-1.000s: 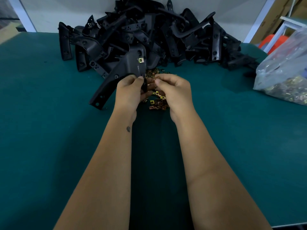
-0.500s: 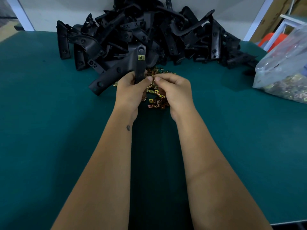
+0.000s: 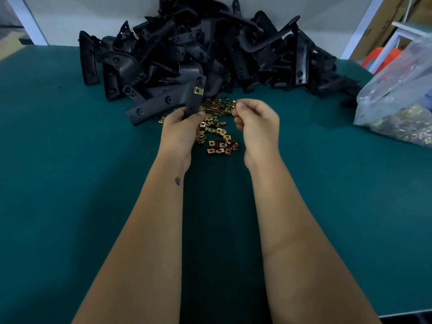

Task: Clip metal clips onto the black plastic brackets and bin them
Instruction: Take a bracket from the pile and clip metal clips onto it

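Observation:
My left hand (image 3: 181, 127) grips one black plastic bracket (image 3: 163, 102) by its lower leg, holding it above the table. One gold metal clip (image 3: 198, 90) sits on that bracket's upper end. My right hand (image 3: 257, 121) is a short way to the right, fingers curled, pinching a small metal clip (image 3: 235, 104) between thumb and forefinger. Between and beyond both hands lies a heap of loose gold and copper clips (image 3: 217, 134) on the green table (image 3: 70, 183). A big pile of black brackets (image 3: 210, 50) fills the table's far side.
A clear plastic bag of more clips (image 3: 402, 106) lies at the right edge of the table. White frame posts and a wall stand behind the pile. An orange object (image 3: 378, 58) and cardboard show at the far right, off the table.
My hands were together at the bracket; now the right hand has drawn away to the right with a clip in its fingers. The bracket has turned in my left hand.

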`<state>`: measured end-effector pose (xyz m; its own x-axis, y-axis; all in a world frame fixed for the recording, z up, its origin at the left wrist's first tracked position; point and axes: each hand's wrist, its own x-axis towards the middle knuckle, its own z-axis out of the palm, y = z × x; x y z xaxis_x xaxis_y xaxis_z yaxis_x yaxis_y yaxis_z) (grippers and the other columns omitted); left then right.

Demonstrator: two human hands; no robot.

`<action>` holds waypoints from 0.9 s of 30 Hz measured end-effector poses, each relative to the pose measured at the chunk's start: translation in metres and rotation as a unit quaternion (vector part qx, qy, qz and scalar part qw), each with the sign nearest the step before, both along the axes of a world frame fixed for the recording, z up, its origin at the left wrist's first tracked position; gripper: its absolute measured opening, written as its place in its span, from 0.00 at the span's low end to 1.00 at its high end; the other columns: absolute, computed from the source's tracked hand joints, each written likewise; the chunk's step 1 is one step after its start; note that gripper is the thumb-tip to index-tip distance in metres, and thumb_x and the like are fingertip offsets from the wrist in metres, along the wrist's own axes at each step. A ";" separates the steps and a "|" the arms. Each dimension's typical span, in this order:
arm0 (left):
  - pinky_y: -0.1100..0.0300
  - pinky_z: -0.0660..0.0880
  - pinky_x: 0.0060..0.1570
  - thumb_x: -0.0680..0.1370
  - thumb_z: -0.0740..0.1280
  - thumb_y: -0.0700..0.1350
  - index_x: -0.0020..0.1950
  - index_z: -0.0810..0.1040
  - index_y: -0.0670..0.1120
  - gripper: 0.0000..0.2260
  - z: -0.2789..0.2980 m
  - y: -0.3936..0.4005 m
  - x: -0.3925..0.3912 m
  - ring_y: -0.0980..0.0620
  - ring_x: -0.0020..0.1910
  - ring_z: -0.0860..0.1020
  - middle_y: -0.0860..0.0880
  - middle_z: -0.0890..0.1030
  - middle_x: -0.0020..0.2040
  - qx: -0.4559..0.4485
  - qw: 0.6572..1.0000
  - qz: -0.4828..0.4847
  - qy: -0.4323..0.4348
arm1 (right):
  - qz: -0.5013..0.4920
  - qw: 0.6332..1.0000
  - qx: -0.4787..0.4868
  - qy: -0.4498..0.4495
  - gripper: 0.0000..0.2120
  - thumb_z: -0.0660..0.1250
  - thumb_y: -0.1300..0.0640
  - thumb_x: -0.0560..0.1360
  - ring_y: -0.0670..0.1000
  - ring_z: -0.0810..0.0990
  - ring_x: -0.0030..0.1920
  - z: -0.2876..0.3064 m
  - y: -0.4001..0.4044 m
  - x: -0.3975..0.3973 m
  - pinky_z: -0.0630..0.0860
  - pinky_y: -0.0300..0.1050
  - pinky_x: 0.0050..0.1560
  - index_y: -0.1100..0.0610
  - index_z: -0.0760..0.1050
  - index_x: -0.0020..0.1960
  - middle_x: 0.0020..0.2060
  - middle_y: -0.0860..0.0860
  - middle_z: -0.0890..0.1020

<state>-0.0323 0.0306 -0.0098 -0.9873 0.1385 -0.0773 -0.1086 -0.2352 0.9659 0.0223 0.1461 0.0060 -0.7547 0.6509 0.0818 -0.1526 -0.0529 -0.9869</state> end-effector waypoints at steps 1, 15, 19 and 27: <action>0.66 0.66 0.31 0.80 0.66 0.39 0.45 0.79 0.47 0.06 0.001 0.002 0.001 0.58 0.31 0.68 0.52 0.75 0.37 0.013 1.000 -0.003 -0.010 | 0.002 1.000 0.010 -0.005 0.06 0.66 0.63 0.78 0.44 0.78 0.39 0.000 -0.002 0.000 0.75 0.34 0.41 0.55 0.81 0.46 0.39 0.49 0.82; 0.59 0.81 0.47 0.82 0.62 0.34 0.47 0.81 0.41 0.10 0.005 -0.001 0.008 0.53 0.42 0.83 0.48 0.85 0.40 0.108 0.990 -0.091 -0.007 | 0.066 0.996 0.049 -0.018 0.07 0.68 0.65 0.76 0.38 0.78 0.35 0.001 -0.013 -0.001 0.76 0.31 0.41 0.54 0.81 0.44 0.37 0.48 0.82; 0.57 0.81 0.47 0.82 0.63 0.36 0.45 0.83 0.46 0.11 0.005 -0.002 0.008 0.52 0.44 0.83 0.50 0.86 0.41 0.087 0.992 -0.089 -0.005 | 0.057 0.997 0.037 -0.021 0.06 0.68 0.64 0.77 0.40 0.78 0.36 0.001 -0.011 -0.001 0.76 0.34 0.43 0.55 0.82 0.45 0.38 0.49 0.82; 0.60 0.81 0.44 0.81 0.64 0.36 0.52 0.80 0.41 0.06 0.005 -0.001 0.009 0.52 0.41 0.84 0.48 0.85 0.40 0.093 0.992 -0.085 -0.021 | 0.067 0.997 0.035 -0.021 0.06 0.68 0.64 0.76 0.42 0.78 0.39 -0.001 -0.010 -0.003 0.75 0.36 0.44 0.56 0.82 0.46 0.37 0.48 0.82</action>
<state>-0.0237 0.0296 -0.0049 -0.9449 0.3184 -0.0756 -0.2013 -0.3834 0.9014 0.0195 0.1360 0.0045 -0.8386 0.5371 0.0905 -0.1075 -0.0004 -0.9942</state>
